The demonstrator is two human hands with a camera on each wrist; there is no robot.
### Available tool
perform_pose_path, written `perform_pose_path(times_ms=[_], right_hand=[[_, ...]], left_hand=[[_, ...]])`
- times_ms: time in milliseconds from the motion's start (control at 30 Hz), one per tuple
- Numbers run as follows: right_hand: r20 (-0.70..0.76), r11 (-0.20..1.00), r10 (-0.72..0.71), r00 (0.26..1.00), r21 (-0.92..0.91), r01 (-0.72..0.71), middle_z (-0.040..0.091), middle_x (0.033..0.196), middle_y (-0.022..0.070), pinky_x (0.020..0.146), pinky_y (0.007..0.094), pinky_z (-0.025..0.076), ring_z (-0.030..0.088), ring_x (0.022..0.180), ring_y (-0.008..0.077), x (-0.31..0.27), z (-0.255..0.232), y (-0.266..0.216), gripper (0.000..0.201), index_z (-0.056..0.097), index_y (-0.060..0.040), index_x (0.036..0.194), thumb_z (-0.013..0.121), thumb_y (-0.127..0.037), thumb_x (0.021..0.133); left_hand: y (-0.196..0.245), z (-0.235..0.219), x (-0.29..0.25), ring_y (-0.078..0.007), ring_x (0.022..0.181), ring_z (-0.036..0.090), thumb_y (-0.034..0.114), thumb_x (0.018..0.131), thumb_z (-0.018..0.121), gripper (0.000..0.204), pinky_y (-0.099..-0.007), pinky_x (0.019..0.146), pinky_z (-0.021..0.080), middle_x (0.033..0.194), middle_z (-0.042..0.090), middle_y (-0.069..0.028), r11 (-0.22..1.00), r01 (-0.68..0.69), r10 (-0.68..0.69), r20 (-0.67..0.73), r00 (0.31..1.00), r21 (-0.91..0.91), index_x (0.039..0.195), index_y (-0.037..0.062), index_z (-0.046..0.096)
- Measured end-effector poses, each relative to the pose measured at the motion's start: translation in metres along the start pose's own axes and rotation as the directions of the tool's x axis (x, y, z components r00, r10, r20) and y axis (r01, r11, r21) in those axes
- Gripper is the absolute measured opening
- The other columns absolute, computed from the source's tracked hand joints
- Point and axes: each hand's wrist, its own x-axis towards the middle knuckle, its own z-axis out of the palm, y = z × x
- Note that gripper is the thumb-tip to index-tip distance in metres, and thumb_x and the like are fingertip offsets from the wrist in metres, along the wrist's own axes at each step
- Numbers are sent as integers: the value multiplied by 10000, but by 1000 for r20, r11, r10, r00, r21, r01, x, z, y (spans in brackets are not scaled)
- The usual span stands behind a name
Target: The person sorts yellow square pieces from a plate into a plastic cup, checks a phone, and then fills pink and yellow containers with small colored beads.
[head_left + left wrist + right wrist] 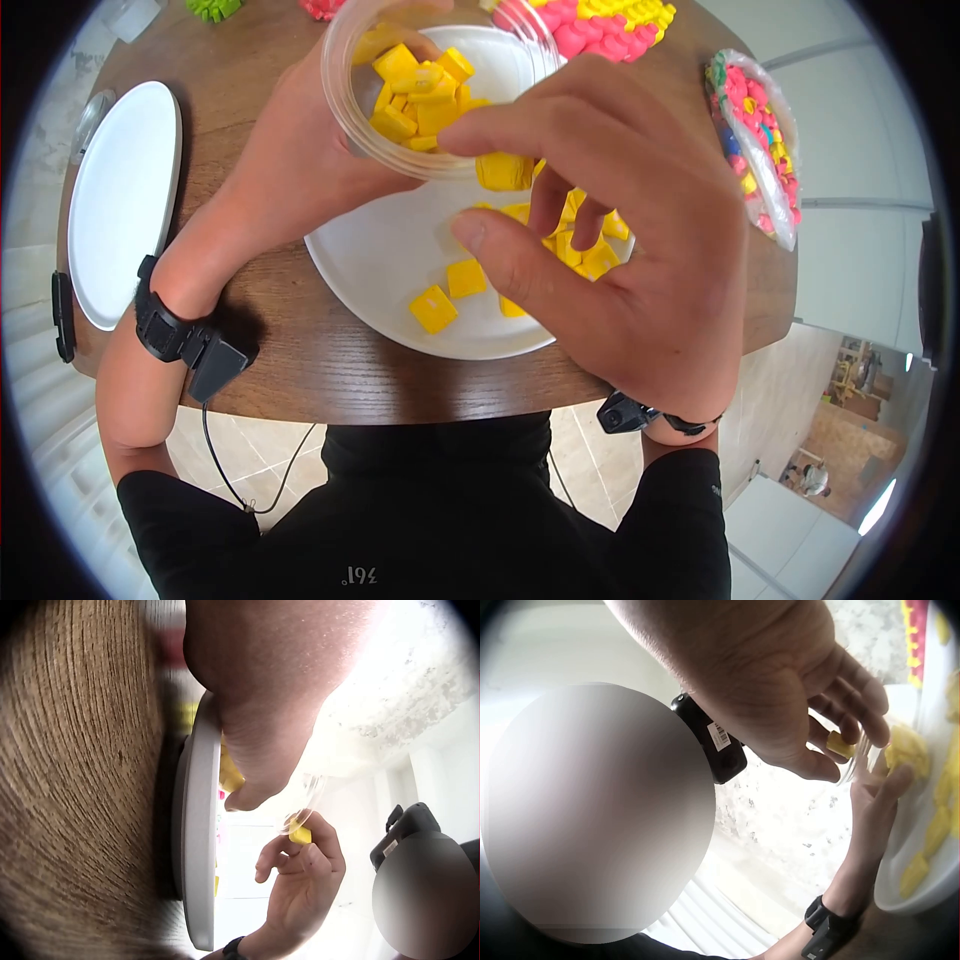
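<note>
In the head view, my left hand (310,150) grips a clear round tub (345,125), tilted over the white plate (370,300), with several yellow pieces (435,110) inside. My right hand (640,230) is at the tub's rim, its fingers curled around one yellow block (503,171), with the thumb apart from it. That block (300,834) also shows at the right hand's fingers (289,859) in the left wrist view, and the block (840,745) appears beside the rim in the right wrist view. More yellow blocks (433,309) lie on the plate, some behind the right hand.
A white oval plate (125,205) stands at the table's left side. On the right lies a clear bag (765,150) of coloured pieces. Pink and yellow pieces (600,28) are at the back, with a green piece (213,8) at the back left.
</note>
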Motion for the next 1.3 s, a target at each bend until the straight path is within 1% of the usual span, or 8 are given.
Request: perform_pose_path(times_ms=[333,433,500,767,833,1000,1233,1300], right_hand=[[40,994,74,996,75,-77,666,976,65,581,258,469,632,690,128,1,-4,-13,289,770,-40,1062,814,-3,779],[49,991,95,994,89,-99,677,979,65,580,249,471,648,708,124,3,-4,-13,300,773,-41,1063,810,28,773],[60,988,90,994,120,-97,614,935,83,605,345,543,679,715,232,4,-4,-11,276,720,-37,1042,796,26,784],[-38,979,89,995,189,-81,634,937,81,581,290,516,665,703,167,4,-6,-7,257,742,-11,1029,779,58,784],[-77,978,86,993,195,-70,640,950,87,578,284,512,664,704,162,3,-7,-6,266,747,-9,1037,779,61,783],[-100,959,145,984,258,-115,678,1101,86,636,278,539,668,829,142,1,0,-5,423,750,-66,1229,776,21,816],[-280,978,57,958,210,3,620,1153,177,746,443,539,668,859,378,3,19,7,262,703,-11,1087,741,-80,837],[-281,950,84,956,311,7,642,1060,189,712,486,513,657,819,401,5,18,2,117,687,16,905,705,-58,817]], left_hand=[[-4,-5,-5,-307,1204,626,198,687,956,920,-410,1054,486,1367,621,-88,998,-28,26,29,999,52,1482,122,498],[1,-9,-4,-200,1262,571,141,709,954,877,-357,1090,479,1452,534,-105,1000,27,-26,82,996,-7,1456,66,501],[0,-9,-3,-209,1276,567,144,706,957,881,-362,1099,476,1457,532,-107,999,-1,-3,82,997,43,1455,64,499],[-2,-6,-2,-233,1318,563,157,699,966,886,-380,1123,466,1463,536,-109,998,63,-66,118,991,26,1449,64,502],[-4,-2,-2,-327,1194,597,176,687,923,906,-428,1063,451,1383,598,-104,1000,-17,16,56,998,20,1481,96,493],[-5,-3,-5,-303,1306,572,160,679,948,900,-425,1113,453,1451,563,-141,1000,-12,11,14,1000,15,1454,60,501],[-21,-11,-12,-312,1448,477,179,804,871,826,-442,1220,351,1541,502,-152,963,-67,53,62,997,263,1514,53,467],[-21,-12,-10,-315,1467,464,180,852,824,776,-447,1231,325,1552,500,-150,958,105,-111,10,994,267,1526,50,462]])
